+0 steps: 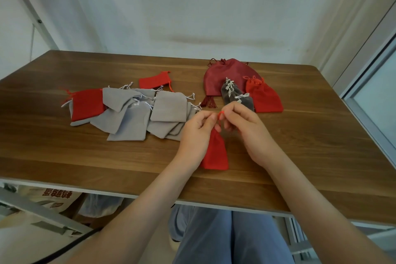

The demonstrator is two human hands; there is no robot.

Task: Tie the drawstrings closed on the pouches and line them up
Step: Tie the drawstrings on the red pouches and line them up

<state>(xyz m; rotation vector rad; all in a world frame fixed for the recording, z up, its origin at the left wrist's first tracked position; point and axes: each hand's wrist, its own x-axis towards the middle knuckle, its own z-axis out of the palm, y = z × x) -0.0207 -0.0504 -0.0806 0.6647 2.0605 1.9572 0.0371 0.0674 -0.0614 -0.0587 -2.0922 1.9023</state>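
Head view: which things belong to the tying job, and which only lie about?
Job: small red fabric pouch, its red drawstring pinched by left hand and right hand; flat grey fabric pouches; tied grey and red pouches.
Idle: printed cream bag under wooden table; black cable on floor.

Grey pouch heap (132,113) blocks table (64,165) left-centre. Near side of heap: bare wood, free passage. Far side: lone red pouch (154,80). Right of heap: left hand (197,133), right hand (246,126) pinching drawstring (220,114); beyond them tied pouches (263,96).

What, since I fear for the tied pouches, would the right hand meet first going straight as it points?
Probably the left hand: the right hand points at it across the red cord both pinch; the tied pouches lie aside.
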